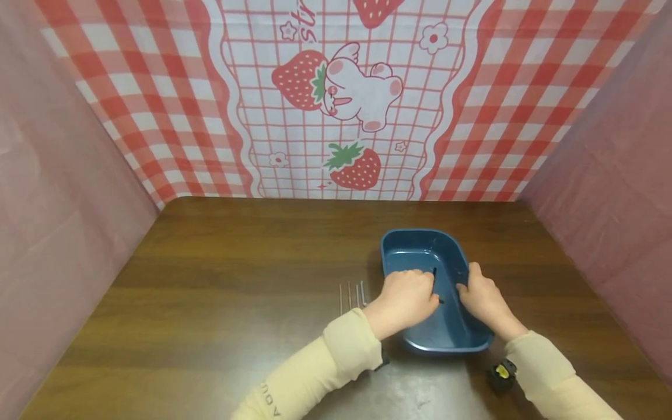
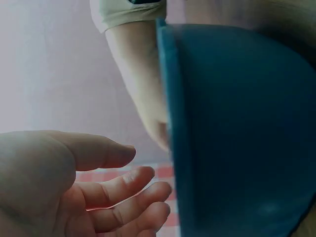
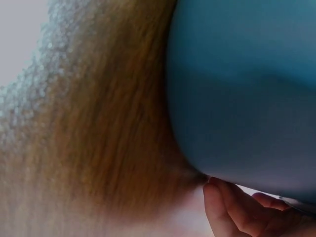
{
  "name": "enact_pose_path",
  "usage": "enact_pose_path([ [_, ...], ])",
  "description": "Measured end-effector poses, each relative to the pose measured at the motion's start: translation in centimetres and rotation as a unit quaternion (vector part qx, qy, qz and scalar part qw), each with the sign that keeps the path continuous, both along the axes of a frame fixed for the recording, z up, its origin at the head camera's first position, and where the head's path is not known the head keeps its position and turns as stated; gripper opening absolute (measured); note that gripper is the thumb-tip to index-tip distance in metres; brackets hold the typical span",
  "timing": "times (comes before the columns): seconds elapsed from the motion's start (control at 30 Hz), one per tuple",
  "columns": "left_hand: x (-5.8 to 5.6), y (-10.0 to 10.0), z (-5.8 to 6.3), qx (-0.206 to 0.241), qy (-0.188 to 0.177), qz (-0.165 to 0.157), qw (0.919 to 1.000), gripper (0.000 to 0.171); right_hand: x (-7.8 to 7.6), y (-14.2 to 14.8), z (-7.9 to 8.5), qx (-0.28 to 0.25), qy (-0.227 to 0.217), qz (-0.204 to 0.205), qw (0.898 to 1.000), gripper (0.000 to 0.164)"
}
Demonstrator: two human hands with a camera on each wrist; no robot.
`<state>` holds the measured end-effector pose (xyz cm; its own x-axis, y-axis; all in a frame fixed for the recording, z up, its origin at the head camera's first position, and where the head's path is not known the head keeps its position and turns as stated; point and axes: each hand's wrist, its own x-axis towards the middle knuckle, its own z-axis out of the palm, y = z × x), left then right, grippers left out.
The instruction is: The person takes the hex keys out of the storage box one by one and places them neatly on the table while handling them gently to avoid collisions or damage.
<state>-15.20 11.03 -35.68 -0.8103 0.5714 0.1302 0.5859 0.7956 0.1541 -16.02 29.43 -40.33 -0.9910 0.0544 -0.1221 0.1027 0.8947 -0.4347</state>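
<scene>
A blue rectangular basin (image 1: pixel 415 238) with rounded corners is at the right of the wooden table. My right hand (image 1: pixel 485 294) grips its right rim, thumb on the inner side and fingers (image 3: pixel 219 207) against the outer wall. Over the basin's left side reaches my left hand (image 1: pixel 404 297). In the left wrist view, its thumb and loosely bent fingers (image 2: pixel 118 217) are apart with nothing between them, beside the basin's rim (image 2: pixel 170 98). Thin black pieces (image 1: pixel 434 279) show inside the basin right by the left hand, partly covered by it.
Several thin metal rods (image 1: pixel 349 294), at least one bent at its end, lie on the table (image 1: pixel 236 280) just left of the left wrist. A red-and-white strawberry cloth (image 1: pixel 336 116) hangs behind the table, with pink cloth (image 1: pixel 609 146) at the sides.
</scene>
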Motion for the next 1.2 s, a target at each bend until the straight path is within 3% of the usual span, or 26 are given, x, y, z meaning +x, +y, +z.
enact_pose_path([
  [0.2,-0.3,1.5,-1.0,-0.016,-0.013,-0.002,0.9998,0.019,0.0,0.2,0.0,0.004,0.003,0.0,1.0,0.05],
  [0.4,-1.3,2.5,-1.8,-0.026,-0.055,0.015,0.9981,0.021,0.0,0.2,0.1,0.005,-0.003,-0.001,1.0,0.05],
  [0.63,-2.1,3.4,-2.3,-0.077,-0.105,0.046,0.9905,0.038,-0.1,0.1,0.1,0.004,-0.01,-0.008,1.0,0.05],
  [0.83,-2.7,3.8,-3.1,-0.086,-0.145,0.07,0.9831,0.042,-0.2,0.0,0.0,0.005,-0.017,-0.016,1.0,0.05],
  [1.2,-3.2,4.0,-4.2,-0.058,-0.143,0.108,0.9821,0.04,-0.1,0.0,-0.1,0.0,-0.021,-0.022,1.0,0.049],
])
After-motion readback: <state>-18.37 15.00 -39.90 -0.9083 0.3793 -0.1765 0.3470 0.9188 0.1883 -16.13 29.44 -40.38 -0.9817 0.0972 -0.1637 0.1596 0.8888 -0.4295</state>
